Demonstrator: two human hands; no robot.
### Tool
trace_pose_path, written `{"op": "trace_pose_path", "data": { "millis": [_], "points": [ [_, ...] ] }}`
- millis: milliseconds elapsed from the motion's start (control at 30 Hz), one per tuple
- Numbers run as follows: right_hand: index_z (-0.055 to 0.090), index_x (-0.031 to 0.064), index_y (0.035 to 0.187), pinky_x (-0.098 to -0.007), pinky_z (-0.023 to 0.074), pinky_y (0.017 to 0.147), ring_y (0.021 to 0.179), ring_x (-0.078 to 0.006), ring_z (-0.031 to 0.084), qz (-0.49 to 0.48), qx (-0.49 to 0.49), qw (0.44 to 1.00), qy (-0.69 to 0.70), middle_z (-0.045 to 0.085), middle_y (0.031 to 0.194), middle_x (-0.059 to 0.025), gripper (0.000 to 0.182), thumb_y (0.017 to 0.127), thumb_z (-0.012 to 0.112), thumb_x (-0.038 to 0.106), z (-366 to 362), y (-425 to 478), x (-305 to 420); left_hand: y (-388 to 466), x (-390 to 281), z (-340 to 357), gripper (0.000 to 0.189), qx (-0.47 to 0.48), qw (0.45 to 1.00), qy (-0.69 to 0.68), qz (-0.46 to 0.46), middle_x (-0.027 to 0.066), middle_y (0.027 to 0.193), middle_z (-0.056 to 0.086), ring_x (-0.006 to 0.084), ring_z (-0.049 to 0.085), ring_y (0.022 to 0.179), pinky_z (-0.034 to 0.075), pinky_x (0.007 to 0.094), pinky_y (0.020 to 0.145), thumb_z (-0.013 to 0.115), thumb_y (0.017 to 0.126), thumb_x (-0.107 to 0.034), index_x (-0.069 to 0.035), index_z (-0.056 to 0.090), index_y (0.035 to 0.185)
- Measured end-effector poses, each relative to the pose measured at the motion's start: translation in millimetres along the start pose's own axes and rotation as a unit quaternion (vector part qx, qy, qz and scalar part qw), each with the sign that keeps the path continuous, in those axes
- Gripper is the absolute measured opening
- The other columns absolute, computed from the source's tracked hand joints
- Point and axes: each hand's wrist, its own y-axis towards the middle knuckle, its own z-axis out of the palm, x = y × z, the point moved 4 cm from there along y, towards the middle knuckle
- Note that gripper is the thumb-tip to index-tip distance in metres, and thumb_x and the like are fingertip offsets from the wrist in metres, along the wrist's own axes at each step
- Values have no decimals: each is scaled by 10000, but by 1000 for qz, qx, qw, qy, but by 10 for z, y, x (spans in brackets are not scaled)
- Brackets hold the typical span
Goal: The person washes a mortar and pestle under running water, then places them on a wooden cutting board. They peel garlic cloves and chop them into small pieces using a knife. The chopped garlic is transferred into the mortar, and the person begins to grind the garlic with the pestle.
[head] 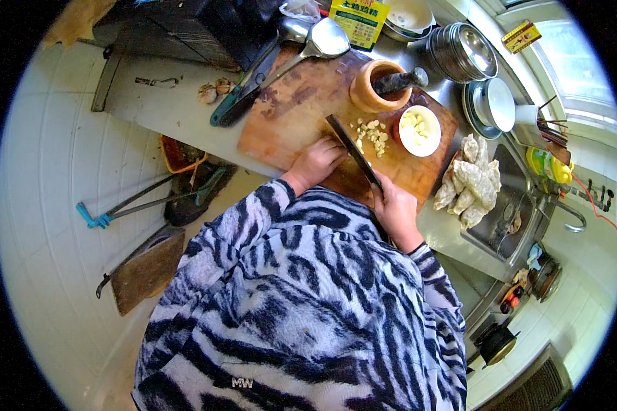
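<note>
In my right hand [397,208] is the handle of a kitchen knife [350,146], its dark blade seen almost edge-on over a wooden cutting board [275,123]. My left hand [319,162] rests on the board with curled fingers against the left side of the blade. Whatever lies under those fingertips is hidden. Chopped garlic pieces [374,134] are scattered just right of the blade. Beyond them stands a white-lined bowl [422,152] holding peeled garlic cloves [414,126]. A wooden mortar [361,92] sits at the board's far side, a dark pestle [397,82] leaning in it.
A metal spatula [329,38] lies across the board's far left corner. Garlic bulbs [207,93] rest on the counter at left. Frosty wrapped pieces [473,180] are piled beside the sink [498,205]. Stacked steel bowls [463,51] and a yellow packet [357,23] stand behind.
</note>
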Motion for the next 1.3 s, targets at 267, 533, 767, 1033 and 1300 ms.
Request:
{"op": "trace_pose_path", "data": {
  "millis": [267,533,767,1033,1300],
  "points": [
    [648,141,1189,-412,504,616,705,-332,661,29,9,1000,6,670,794,-168,313,877,643,164,-220,-138,42,-2,-21,-32,94,-22,1000,-17,4,98,918,661,278,629,876,534,358,764,699,805,-103,-60,684,887],
    [630,152,1207,-430,500,595,682,-330,659,22,33,999,-1,669,761,-163,350,858,643,155,-266,-186,62,7,-10,-21,90,-24,999,-37,7,101,932,662,281,637,873,538,358,761,684,814,-95,-57,683,895],
    [624,140,1201,-439,506,589,658,-352,653,25,36,999,-1,656,722,-178,349,853,637,148,-82,-96,-3,-34,14,37,115,-15,999,-26,10,107,946,668,290,632,887,532,368,795,670,814,-89,-54,682,922],
    [630,148,1193,-433,511,593,683,-344,660,21,-8,1000,10,671,761,-167,316,878,626,171,42,72,3,-48,19,76,133,2,1000,-6,5,117,938,667,293,627,902,527,376,814,655,805,-76,-42,683,931],
    [635,163,1212,-406,517,625,719,-321,671,68,23,997,14,679,790,-156,328,884,638,182,-199,-90,-1,-67,58,122,121,6,1000,-15,4,105,906,660,281,627,872,531,362,779,652,797,-84,-46,676,909]
  ]
}}
